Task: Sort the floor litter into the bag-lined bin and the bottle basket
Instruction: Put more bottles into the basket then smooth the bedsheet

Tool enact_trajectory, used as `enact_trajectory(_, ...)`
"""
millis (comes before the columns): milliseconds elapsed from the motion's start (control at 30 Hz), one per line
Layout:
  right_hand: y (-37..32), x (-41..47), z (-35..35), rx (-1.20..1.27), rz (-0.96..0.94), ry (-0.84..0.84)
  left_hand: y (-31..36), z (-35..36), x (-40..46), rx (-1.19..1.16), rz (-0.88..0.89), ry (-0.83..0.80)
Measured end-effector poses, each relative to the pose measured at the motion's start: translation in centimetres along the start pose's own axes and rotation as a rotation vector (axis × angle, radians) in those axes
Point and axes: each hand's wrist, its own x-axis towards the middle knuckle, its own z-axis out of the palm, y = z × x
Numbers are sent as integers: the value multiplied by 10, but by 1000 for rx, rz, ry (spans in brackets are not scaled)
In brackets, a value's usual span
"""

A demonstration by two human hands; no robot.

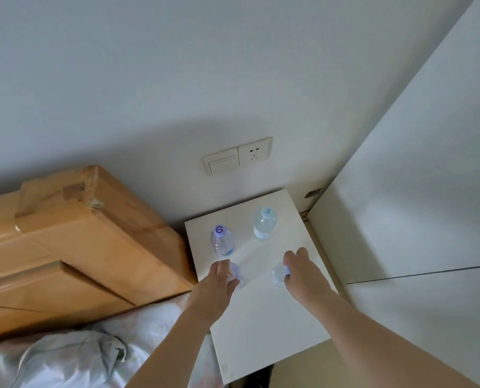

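Several clear plastic bottles stand on a white bedside table (264, 317). At the back left is a bottle with a purple cap (222, 240), at the back right one with a pale blue cap (264, 224). My left hand (219, 284) grips a third bottle (237, 275) at the front left, mostly hidden under my fingers. My right hand (300, 268) grips a fourth bottle (278, 275) at the front right, its cap hidden by the fingers. Neither the bin nor the basket is in view.
A wooden headboard (79, 247) stands left of the table, with crumpled bedding (73, 357) below it. A wall switch and socket (238, 158) sit above the table. A white cabinet side (401, 219) closes off the right.
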Motion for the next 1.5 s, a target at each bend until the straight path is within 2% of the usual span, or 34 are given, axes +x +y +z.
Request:
enact_trajectory(300, 5, -22, -38, 130, 9, 39, 32, -19, -6, 104, 78, -22)
enact_trajectory(500, 1, -46, -57, 141, -96, 45, 52, -38, -30, 36, 23, 33)
enact_trajectory(667, -13, -65, -74, 129, -264, 40, 65, -60, -76, 18, -108, 132)
enact_trajectory(867, -58, -118, -77, -28, -629, -50, 66, -58, -207, -23, -396, 310)
enact_trajectory(1067, -115, -220, -27, -199, -997, -149, 57, -23, -370, -215, -749, 588)
enact_trajectory(1267, -146, -388, 66, -401, -1401, -315, 87, 77, -566, -453, -1170, 839)
enact_trajectory(1500, -87, -601, 164, -521, -1736, -573, 192, 213, -766, -611, -1590, 999)
